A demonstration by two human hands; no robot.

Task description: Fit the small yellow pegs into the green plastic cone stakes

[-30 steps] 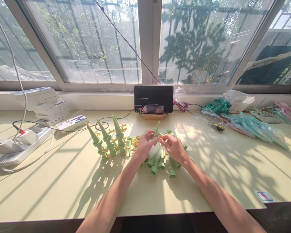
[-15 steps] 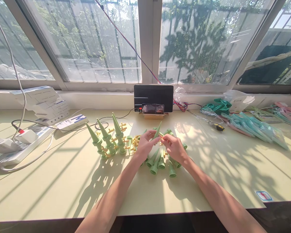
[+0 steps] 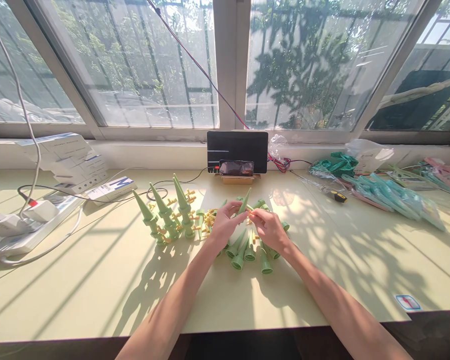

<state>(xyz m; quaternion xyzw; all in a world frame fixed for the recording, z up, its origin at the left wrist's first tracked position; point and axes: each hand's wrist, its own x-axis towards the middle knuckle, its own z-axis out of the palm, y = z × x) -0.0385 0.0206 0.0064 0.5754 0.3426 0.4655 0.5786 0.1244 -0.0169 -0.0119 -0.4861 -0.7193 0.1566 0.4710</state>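
Note:
My left hand (image 3: pixel 228 220) is closed around a green plastic spike (image 3: pixel 244 201), whose pointed tip rises above the fingers. Close against it, my right hand (image 3: pixel 268 225) pinches a small part that the fingertips mostly cover; a bit of yellow-orange shows there. Below both hands lie several loose green spikes (image 3: pixel 238 261), their hollow threaded ends toward me. Small yellow valve pieces (image 3: pixel 209 219) are heaped just left of my left hand. Farther left, three assembled green spikes with yellow valves (image 3: pixel 186 215) stand upright in a row.
A tablet (image 3: pixel 237 145) stands at the window with a phone (image 3: pixel 237 168) before it. White boxes (image 3: pixel 65 160) and a power strip (image 3: pixel 41 227) with cables occupy the left. Plastic-wrapped teal items (image 3: pixel 390 197) and a black-yellow tool (image 3: pixel 338 197) lie on the right.
The spike's tip has shifted slightly to the right and my right fingers have curled a little closer to it. Both arms stay almost in place.

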